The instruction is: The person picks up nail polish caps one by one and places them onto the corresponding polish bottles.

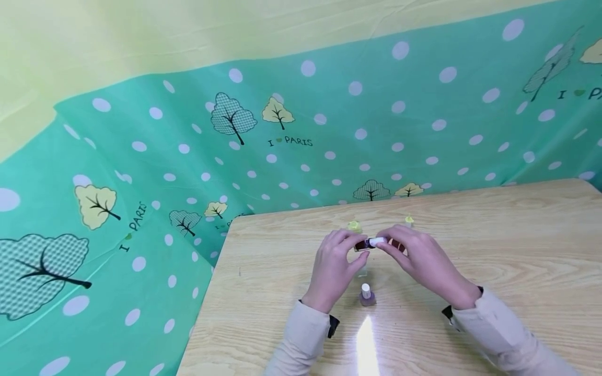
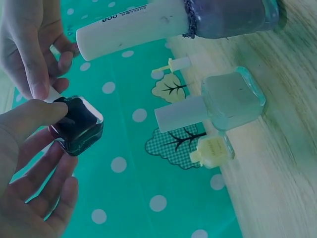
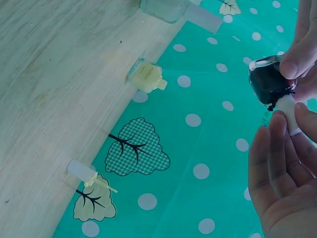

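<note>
My left hand (image 1: pixel 333 263) pinches a dark nail polish bottle (image 2: pixel 77 124) between thumb and fingers, tipped on its side above the table. The right hand (image 1: pixel 420 256) holds the bottle's white cap (image 3: pixel 286 106), thumb on one side and fingers on the other. Cap and bottle meet at the neck, where dark polish is smeared. Below the hands a purple nail polish bottle (image 1: pixel 367 298) with a tall white cap stands upright. A pale green bottle (image 2: pixel 233 99), also white-capped, is partly hidden behind my left hand in the head view.
Farther back stands an uncapped yellow polish bottle (image 3: pixel 147 77). To its right, a loose cap (image 3: pixel 81 171) stands with its yellow-coated brush pointing up. The wooden table (image 1: pixel 263 292) ends at a green dotted curtain (image 1: pixel 301 151) behind and on the left.
</note>
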Demonstrator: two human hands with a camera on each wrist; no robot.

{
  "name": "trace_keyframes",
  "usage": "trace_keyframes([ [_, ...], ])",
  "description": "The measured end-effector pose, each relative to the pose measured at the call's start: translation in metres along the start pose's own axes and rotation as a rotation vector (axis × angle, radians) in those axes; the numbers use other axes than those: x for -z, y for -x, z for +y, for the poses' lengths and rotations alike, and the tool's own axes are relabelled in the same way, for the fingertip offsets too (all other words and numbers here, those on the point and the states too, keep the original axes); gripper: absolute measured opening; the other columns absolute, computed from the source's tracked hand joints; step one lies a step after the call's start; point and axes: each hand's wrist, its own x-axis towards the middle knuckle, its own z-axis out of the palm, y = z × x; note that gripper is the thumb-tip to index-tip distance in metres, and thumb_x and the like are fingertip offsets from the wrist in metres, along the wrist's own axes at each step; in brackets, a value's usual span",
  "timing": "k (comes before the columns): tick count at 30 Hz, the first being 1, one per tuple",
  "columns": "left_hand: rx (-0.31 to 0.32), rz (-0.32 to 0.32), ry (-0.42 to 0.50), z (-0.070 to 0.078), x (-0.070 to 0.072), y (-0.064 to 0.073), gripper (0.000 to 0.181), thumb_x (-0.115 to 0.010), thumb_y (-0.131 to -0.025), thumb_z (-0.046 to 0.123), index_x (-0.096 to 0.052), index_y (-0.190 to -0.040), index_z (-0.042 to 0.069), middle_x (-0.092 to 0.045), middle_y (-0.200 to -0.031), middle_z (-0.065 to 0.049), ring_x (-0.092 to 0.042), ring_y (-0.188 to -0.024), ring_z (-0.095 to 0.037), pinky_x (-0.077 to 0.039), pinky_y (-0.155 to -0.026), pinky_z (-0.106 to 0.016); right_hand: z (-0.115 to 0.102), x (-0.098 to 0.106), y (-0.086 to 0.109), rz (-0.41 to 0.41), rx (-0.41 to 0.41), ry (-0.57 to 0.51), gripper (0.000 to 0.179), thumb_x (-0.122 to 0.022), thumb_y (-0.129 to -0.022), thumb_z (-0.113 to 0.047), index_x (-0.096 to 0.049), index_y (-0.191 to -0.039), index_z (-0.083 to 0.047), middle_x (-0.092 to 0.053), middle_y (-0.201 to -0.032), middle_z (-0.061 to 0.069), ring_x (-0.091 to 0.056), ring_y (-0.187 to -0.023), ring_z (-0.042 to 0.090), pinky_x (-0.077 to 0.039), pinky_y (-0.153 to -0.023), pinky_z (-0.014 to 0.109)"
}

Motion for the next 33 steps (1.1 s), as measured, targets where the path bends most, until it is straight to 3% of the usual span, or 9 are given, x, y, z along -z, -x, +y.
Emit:
trace_keyframes([
  [12,0.002,0.054,0.004,-0.013,-0.004,-0.004,0.022,-0.081,-0.082,0.013,-0.075,-0.103,0.012,-0.07,-0.1,0.001,-0.067,-0.093,-0.014,-0.055,-0.086,-0.026,0.004,0.002,-0.006,-0.032,-0.041,-0.029,0.023,-0.071,-0.091,-0.013,-0.071,-0.114,-0.007,-0.071,-0.093,-0.001,-0.059,-0.069,0.002,-0.054,-0.06,0.021],
  [25,0.159,0.037,0.115,-0.038,-0.014,0.003,0.025,-0.08,-0.083,0.012,-0.075,-0.107,0.011,-0.07,-0.103,0.001,-0.068,-0.096,-0.013,-0.055,-0.09,-0.026,0.028,0.007,0.005,-0.08,-0.129,0.011,0.022,-0.069,-0.094,-0.016,-0.07,-0.114,-0.008,-0.071,-0.094,-0.003,-0.059,-0.073,0.004,-0.054,-0.064,0.024],
  [33,0.276,-0.033,0.146,-0.05,-0.022,0.006,0.025,-0.079,-0.083,0.013,-0.074,-0.108,0.009,-0.067,-0.106,0.001,-0.068,-0.095,-0.017,-0.057,-0.085,-0.025,0.039,0.007,0.01,-0.12,-0.174,0.038,0.022,-0.069,-0.094,-0.017,-0.07,-0.114,-0.007,-0.07,-0.096,-0.002,-0.058,-0.074,0.006,-0.054,-0.064,0.023],
])
